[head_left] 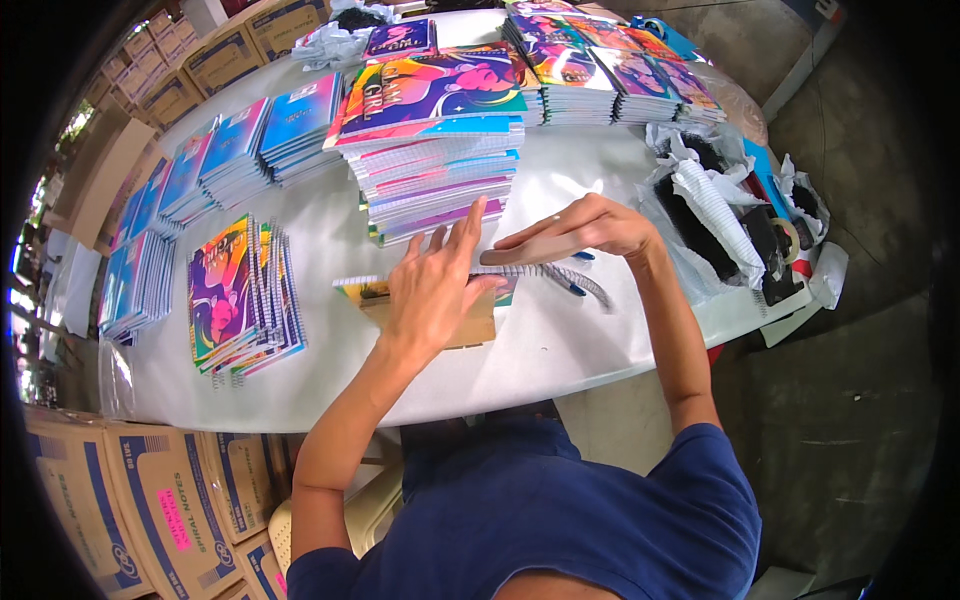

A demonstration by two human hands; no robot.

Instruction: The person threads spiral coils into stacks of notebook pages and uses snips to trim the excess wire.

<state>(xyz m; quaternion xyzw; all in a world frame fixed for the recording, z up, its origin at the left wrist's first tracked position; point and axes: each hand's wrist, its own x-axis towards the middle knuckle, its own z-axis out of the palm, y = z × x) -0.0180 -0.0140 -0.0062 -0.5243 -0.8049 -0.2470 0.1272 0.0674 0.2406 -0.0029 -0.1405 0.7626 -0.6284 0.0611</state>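
My left hand [437,285] lies with fingers spread over a notebook that has a brown cardboard back [472,333]. Along the notebook's far edge runs a wire spiral coil [515,270]. Its loose tail [597,290] curves out to the right on the table. My right hand [590,232] is over the coil with its fingers stretched out flat, the fingertips close to the binding edge. Whether those fingers touch the wire cannot be seen clearly. Beside the tail lie small dark blue pieces [577,289], perhaps pens. Straight beyond my hands rises a tall stack of colourful notebooks [440,150].
Spiral-bound notebooks [225,290] lie at the left, with several blue-covered stacks [232,150] behind. More notebook stacks [580,90] stand far right. Crumpled wrapping with black coils [705,210] and a tape roll [786,236] sit at the right edge. Cardboard boxes [160,500] fill the lower left.
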